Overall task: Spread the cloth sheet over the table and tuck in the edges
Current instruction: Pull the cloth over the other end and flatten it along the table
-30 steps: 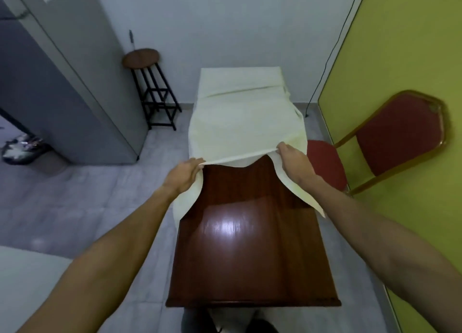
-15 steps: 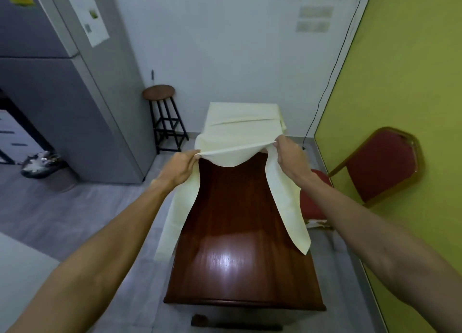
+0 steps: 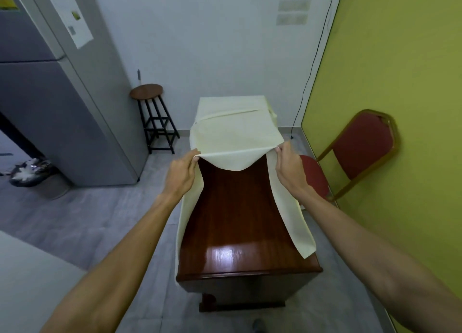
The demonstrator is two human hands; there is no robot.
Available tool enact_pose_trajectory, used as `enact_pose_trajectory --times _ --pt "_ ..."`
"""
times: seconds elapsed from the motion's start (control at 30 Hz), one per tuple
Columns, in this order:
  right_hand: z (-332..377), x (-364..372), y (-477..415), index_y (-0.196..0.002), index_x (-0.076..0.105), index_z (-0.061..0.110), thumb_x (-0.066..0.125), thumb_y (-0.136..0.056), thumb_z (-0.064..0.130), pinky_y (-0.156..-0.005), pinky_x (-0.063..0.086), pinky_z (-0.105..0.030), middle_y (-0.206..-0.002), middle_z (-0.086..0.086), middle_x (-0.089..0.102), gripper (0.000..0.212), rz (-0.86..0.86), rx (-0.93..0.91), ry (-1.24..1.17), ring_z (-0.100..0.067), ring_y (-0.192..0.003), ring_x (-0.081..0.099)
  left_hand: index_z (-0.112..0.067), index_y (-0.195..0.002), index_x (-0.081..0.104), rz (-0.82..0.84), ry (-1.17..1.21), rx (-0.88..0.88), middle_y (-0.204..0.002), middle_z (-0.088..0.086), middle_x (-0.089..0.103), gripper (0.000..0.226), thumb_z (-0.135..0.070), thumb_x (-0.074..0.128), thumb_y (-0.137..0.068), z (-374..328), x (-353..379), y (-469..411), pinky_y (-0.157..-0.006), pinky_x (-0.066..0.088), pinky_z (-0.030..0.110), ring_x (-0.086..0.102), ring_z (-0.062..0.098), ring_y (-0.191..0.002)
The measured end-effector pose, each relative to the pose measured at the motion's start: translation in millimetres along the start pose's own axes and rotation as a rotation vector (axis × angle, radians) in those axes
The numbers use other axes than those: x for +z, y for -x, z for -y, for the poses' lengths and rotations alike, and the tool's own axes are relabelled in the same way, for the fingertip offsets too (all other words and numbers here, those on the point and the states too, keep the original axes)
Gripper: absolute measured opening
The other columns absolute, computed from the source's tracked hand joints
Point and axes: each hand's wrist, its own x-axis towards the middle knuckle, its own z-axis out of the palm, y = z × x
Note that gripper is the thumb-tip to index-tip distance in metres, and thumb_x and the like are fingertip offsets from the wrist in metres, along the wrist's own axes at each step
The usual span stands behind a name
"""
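Two hands, left hand (image 3: pixel 180 174) and right hand (image 3: pixel 290 169), pinch the cream cloth sheet (image 3: pixel 235 135) above the wooden desk (image 3: pixel 240 227), far half draped, near half bare, so next it needs drawing toward the near edge.

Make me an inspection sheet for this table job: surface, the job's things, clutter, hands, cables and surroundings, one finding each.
Surface: glossy dark brown wooden table, near half bare, far half under cloth.
Job's things: cream cloth sheet covers the far end; its near edge is lifted, and side strips trail along both long sides.
Clutter: nothing seen.
Hands: left hand pinches the lifted edge at its left; right hand pinches it at its right.
Cables: thin black cable runs down the wall corner to the floor.
Surroundings: round wooden stool with black frame and grey refrigerator to the left; red padded chair with gold frame by the yellow-green wall.
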Motion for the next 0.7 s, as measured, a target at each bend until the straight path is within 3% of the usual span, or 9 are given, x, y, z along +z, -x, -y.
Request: enact_pose_trajectory --times 0.07,0.17,0.3,0.37,0.53,0.7 --pt "-2.7 -5.0 13.3 -0.093 0.047 0.003 0.040 -0.107 0.016 -0.046 0.020 -0.020 -0.069 -0.001 0.049 0.021 0.010 -0.015 0.032 -0.015 -0.051 0.042 -0.015 -0.129 0.062 0.021 0.009 -0.012 -0.120 0.005 0.070 0.036 -0.031 0.040 -0.105 -0.6 1.7 12.9 -0.079 0.051 0.032 0.067 0.026 -0.101" --pt "-7.4 -10.2 30.2 -0.094 0.049 0.003 0.041 -0.107 0.018 -0.044 0.031 -0.032 -0.068 -0.007 0.054 0.022 0.013 -0.032 0.052 -0.023 -0.052 0.048 -0.012 -0.130 0.061 0.043 -0.042 0.001 -0.132 0.006 0.064 0.035 -0.028 0.042 -0.105 1.2 5.0 30.4 -0.091 0.047 0.027 0.062 0.024 -0.116" --pt "-10.4 -18.1 41.3 -0.095 0.052 0.004 0.042 -0.107 0.021 -0.041 0.034 -0.036 -0.066 -0.005 0.053 0.023 -0.014 -0.060 0.064 -0.020 -0.048 0.047 -0.008 -0.124 0.065 0.006 -0.029 0.054 -0.120 0.008 0.069 0.029 -0.019 0.046 -0.105 -8.4 -0.9 44.0 -0.084 0.036 0.005 0.060 0.016 -0.107" --pt "-9.5 -22.6 40.7 -0.095 0.052 0.003 0.044 -0.107 0.019 -0.038 0.032 -0.034 -0.065 -0.005 0.052 0.021 -0.046 -0.065 0.080 -0.018 -0.046 0.045 -0.007 -0.124 0.065 -0.010 -0.028 0.062 -0.120 0.010 0.069 0.029 -0.017 0.047 -0.104 -14.2 -2.2 45.7 -0.088 0.033 0.006 0.058 0.016 -0.111" --pt "-7.7 -29.5 55.5 -0.093 0.052 0.002 0.046 -0.106 0.014 -0.041 0.019 -0.022 -0.062 0.000 0.047 0.019 -0.037 -0.045 0.118 -0.014 -0.045 0.038 -0.010 -0.130 0.061 0.045 -0.002 0.018 -0.132 0.010 0.063 0.033 -0.024 0.044 -0.105 -10.4 9.1 61.8 -0.103 0.041 0.027 0.056 0.023 -0.125" --pt "-19.3 -28.8 89.6 -0.095 0.053 0.003 0.047 -0.105 0.013 -0.041 0.019 -0.017 -0.063 -0.001 0.051 0.016 0.038 -0.024 0.144 -0.016 -0.045 0.044 -0.013 -0.132 0.060 0.096 0.030 -0.021 -0.135 0.007 0.061 0.033 -0.025 0.045 -0.105 -5.4 19.9 87.5 -0.105 0.039 0.023 0.055 0.019 -0.127"
